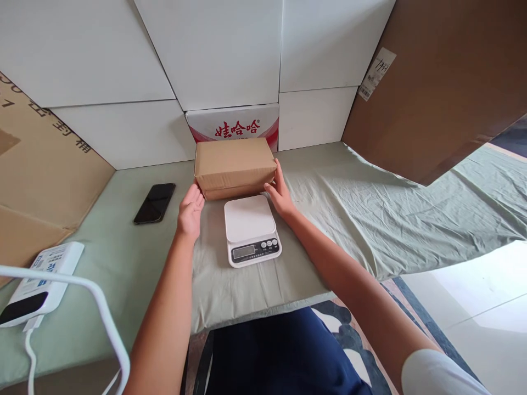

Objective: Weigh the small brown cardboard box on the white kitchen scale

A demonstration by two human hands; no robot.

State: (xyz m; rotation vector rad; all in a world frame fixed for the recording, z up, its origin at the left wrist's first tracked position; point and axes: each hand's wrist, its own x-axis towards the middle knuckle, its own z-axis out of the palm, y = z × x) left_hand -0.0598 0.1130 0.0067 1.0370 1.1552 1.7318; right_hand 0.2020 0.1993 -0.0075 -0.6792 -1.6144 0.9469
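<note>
Between my two hands is a closed brown cardboard box (236, 159), just beyond a white kitchen scale (249, 219). My left hand (191, 211) is at the box's near left corner, palm up, with its fingertips against the lower edge. On the right end, my right hand (280, 189) has its thumb on the near face and its fingers along the side. Whether the box rests on the cloth or is slightly raised, I cannot tell. The scale's platform is bare, and its dark panel with a small display and round buttons faces me.
Left of the box lies a black phone (155, 203). A white power bank (43, 280) with a white cable is at the near left. Large cardboard panels stand left (45, 175) and right (436, 82). A red-lettered carton (234, 123) is behind, and green cloth (329, 186) covers the table.
</note>
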